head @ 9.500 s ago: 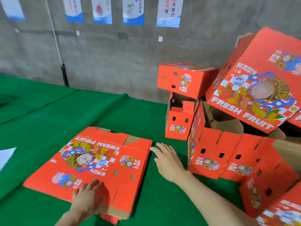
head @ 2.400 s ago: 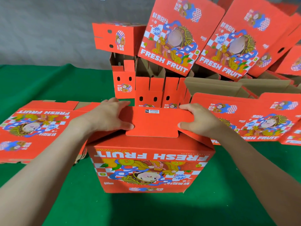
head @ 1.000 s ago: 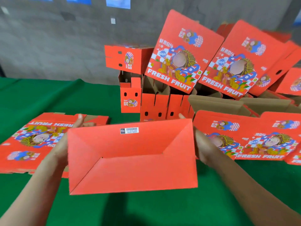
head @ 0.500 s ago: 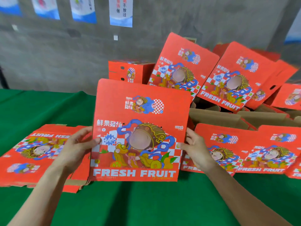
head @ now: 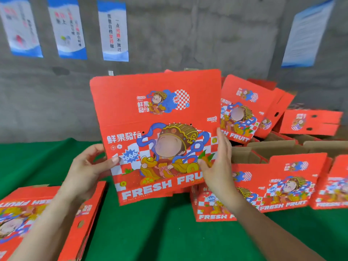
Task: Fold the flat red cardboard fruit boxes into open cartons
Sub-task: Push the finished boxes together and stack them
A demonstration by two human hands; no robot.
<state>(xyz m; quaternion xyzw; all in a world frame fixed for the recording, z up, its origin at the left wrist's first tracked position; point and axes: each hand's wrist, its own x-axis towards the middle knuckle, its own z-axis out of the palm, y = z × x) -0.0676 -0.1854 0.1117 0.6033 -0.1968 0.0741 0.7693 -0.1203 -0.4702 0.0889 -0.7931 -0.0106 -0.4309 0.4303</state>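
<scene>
Fig. – Head view, carton raised after bottom closure. The red fruit carton [head: 156,136] is hanging upright in the air above the green table cover [head: 160,232], printed "FRESH FRUIT" panel facing the camera, tilting slightly to the left. About 1 s ago its plain red underside with interlocked flaps was facing the camera; 0.5 s ago it was already showing the printed panel, but lower. It is now sitting higher and nearer the back. Judged meaning: the base is probably locked, so this unit is probably finished and heading for the erected cartons [head: 243,113] leaning behind it at right.

Grip, L: the left hand [head: 84,170] is pinching the carton's left edge approx. at mid-height – thumb [head: 114,160] lying on the printed face, the other fingers curling behind, out of sight.

Grip, R: the right hand [head: 218,162] is clasping the right edge; fingers [head: 223,140] are pointing up along the side wall, nearly straight, w/ the thumb tip pressing on the front panel.

The stack of flat boxes [head: 56,213] is lying at lower left, apart from both hands – more blanks are waiting. Posters [head: 114,31] are hanging on the concrete wall [head: 207,34] behind.
</scene>
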